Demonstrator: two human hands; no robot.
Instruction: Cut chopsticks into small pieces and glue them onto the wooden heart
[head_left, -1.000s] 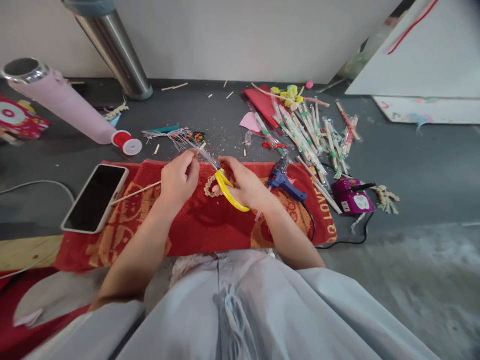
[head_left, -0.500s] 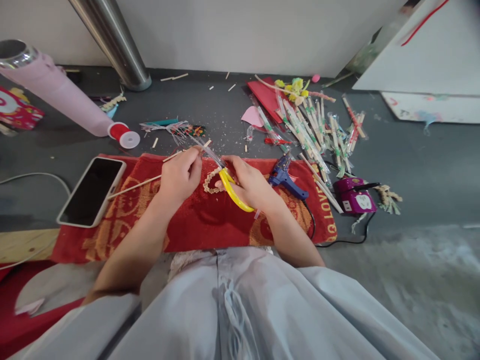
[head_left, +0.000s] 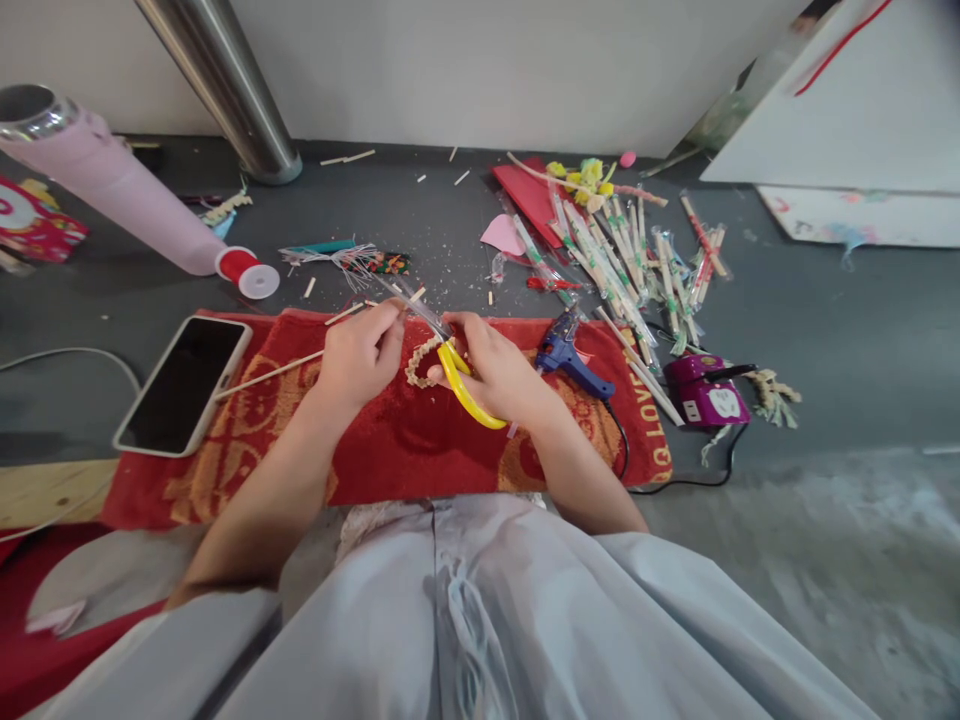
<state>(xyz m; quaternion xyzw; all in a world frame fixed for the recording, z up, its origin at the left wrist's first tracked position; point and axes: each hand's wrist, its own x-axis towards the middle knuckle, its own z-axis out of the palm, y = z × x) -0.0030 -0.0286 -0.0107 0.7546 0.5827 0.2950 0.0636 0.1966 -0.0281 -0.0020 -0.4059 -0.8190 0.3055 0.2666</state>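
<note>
Seated at a dark grey floor [head_left: 825, 330] below a white wall, I work over a red towel [head_left: 405, 450] beside a phone [head_left: 184, 382]. My left hand [head_left: 360, 355] pinches a thin wooden stick [head_left: 274, 374], its long axis running left to right and rising slightly to the right. My right hand [head_left: 495, 370] grips yellow-handled scissors [head_left: 465, 385], blades pointing up-left towards the stick's tip.

you're sitting at a home craft corner, on a grey floor against a white wall. a red towel [head_left: 390, 450] is your work mat, with a glue gun [head_left: 570, 358] at 2 o'clock, wrapped sticks [head_left: 622, 265] beyond, and a phone [head_left: 182, 384] at 9 o'clock.
</note>
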